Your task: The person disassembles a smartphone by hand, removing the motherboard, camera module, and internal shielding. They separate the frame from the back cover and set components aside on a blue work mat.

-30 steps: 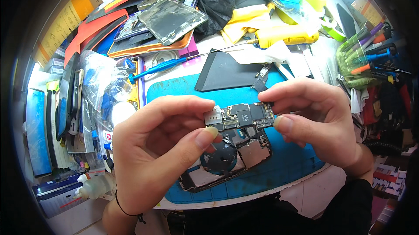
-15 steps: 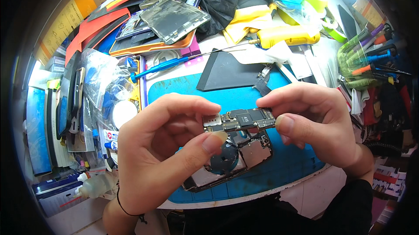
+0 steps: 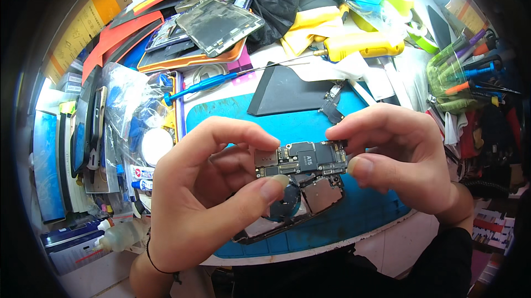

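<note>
Between my two hands a small dark phone logic board (image 3: pixel 303 158) is held up by its ends, its chip side facing me. My left hand (image 3: pixel 213 173) pinches the left end, by a silvery metal patch, between thumb and forefinger. At the right end, my right hand (image 3: pixel 392 157) grips the board with thumb and forefinger. Beneath it an opened phone housing (image 3: pixel 323 195) lies on the blue mat (image 3: pixel 232 107), its left part hidden by my left hand. Behind the board on the mat are a flat black battery-like piece (image 3: pixel 285 93) and a small flex-cable part (image 3: pixel 333 103).
A blue screwdriver (image 3: pixel 207 84) lies across the mat's far edge, near a yellow-handled tool (image 3: pixel 365 46). Phone screens (image 3: pixel 218 24) are piled at the back left. A clear cup of tools (image 3: pixel 451 74) stands right; plastic bags (image 3: pixel 130 99) and a squeeze bottle (image 3: pixel 123 235) sit left.
The logic board has tilted so that more of its chip face shows to me. Both hands keep their hold and have barely moved.
</note>
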Motion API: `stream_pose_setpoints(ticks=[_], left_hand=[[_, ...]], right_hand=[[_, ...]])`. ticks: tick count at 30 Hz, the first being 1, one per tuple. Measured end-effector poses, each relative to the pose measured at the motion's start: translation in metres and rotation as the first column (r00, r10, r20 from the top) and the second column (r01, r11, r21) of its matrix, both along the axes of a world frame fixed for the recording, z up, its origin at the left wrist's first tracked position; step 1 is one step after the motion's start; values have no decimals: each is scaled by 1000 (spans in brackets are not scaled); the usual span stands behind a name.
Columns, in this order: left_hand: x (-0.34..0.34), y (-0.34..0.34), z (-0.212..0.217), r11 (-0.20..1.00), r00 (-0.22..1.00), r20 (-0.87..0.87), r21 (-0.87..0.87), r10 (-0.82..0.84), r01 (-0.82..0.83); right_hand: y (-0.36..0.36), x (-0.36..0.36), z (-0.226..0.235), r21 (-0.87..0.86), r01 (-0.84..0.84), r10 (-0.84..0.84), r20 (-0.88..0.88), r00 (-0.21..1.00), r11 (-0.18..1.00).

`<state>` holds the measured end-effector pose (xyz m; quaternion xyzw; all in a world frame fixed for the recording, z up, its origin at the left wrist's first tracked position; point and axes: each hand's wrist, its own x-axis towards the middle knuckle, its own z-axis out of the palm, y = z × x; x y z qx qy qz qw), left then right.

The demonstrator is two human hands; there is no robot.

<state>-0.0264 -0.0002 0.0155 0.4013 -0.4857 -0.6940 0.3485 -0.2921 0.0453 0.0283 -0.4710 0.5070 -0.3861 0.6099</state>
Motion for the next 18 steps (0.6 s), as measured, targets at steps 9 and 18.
stream_pose_setpoints(ticks=[9, 18], left_hand=[[0, 0, 9, 979, 997, 15, 188, -78, 74], [-1, -1, 5, 979, 991, -15, 152, -133, 133]], right_hand=[[1, 1, 0, 24, -65, 64, 29, 998, 998], [2, -1, -3, 9, -110, 110, 4, 994, 994]])
